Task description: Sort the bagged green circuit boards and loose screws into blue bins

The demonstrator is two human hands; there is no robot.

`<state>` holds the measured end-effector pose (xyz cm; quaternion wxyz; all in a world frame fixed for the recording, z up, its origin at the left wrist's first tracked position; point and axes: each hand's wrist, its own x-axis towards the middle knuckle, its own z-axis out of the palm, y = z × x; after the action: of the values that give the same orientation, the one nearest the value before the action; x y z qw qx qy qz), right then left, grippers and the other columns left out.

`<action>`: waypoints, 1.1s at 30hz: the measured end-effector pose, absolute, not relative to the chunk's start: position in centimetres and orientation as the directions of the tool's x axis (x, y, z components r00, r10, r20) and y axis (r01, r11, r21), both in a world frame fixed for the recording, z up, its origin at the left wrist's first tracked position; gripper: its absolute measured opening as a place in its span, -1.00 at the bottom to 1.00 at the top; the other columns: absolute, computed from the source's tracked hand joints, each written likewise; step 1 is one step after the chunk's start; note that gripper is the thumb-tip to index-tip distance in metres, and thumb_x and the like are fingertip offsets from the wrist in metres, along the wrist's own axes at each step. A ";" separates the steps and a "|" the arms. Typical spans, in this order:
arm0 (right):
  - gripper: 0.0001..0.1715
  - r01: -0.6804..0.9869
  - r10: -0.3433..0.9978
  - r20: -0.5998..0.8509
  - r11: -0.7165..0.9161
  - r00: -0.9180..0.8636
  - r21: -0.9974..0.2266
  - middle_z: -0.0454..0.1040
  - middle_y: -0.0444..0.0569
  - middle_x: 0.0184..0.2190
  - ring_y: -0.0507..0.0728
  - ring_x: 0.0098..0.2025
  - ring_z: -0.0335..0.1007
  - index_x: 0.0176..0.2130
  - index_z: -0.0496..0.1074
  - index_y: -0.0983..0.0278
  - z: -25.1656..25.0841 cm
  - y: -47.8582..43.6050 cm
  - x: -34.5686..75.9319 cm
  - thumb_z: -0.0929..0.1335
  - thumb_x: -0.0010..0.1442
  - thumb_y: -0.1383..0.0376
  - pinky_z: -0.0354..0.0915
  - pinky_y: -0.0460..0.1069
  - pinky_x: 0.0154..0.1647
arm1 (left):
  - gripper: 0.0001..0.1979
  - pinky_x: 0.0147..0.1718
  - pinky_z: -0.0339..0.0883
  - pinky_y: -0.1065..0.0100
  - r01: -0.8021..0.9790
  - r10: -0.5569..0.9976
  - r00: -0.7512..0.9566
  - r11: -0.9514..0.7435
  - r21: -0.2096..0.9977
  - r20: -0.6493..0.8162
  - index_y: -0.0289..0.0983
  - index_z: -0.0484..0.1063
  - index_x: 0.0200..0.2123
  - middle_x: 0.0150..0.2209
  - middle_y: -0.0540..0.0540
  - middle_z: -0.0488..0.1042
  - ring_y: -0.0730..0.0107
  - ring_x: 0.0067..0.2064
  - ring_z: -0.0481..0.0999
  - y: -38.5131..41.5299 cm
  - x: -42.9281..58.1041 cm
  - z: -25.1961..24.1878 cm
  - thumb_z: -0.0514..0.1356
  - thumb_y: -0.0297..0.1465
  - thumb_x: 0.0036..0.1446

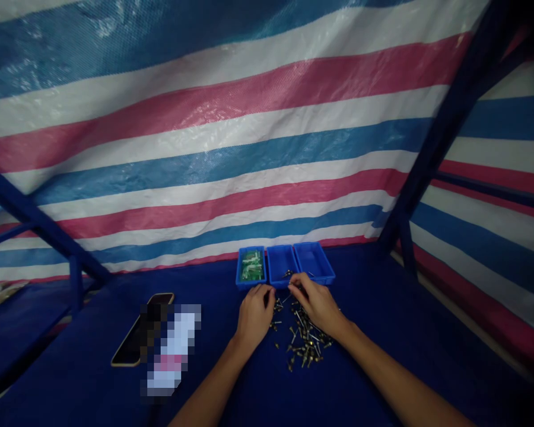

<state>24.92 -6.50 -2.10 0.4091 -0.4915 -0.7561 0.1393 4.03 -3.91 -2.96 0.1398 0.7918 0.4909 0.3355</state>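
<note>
A loose pile of small metal pieces (pixel 309 341), with thin silvery shanks and brass-coloured ends, lies on the dark blue surface between and below my hands. My left hand (pixel 254 309) rests at the pile's left edge, thumb and fingers closed together; anything in them is too small to make out. Above the pile's far edge is my right hand (pixel 315 301), its thumb and forefinger pinched near the middle tray; what they grip is hidden. Just beyond, the middle blue tray (pixel 281 252) holds a few metal pieces, and the right blue tray (pixel 314 255) has a small piece near its front.
The left blue tray (pixel 238 274) contains green and whitish pieces. A phone (pixel 136 339) lies on the left, beside a pixelated item (pixel 175 350). Dark blue frame bars (pixel 436 142) rise on both sides, and a striped plastic sheet (pixel 231 160) hangs behind the trays.
</note>
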 end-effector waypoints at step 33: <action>-0.79 0.574 0.849 0.528 0.416 0.033 -0.705 0.40 -0.19 -0.49 0.09 -0.51 0.40 -0.01 0.36 0.18 -2.0 -6.8 25.0 0.26 0.49 0.13 0.27 -0.03 -0.46 | -0.73 -0.16 0.39 0.23 0.711 0.864 0.303 -0.486 0.509 0.402 -0.17 0.57 -0.22 -0.23 -0.11 0.58 0.18 -0.15 0.55 -3.8 4.0 -3.3 0.06 -0.37 0.44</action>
<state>24.99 -6.82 -2.01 0.4940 -0.5222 -0.6812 0.1390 4.04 -3.76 -3.27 0.1180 0.7985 0.4931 0.3246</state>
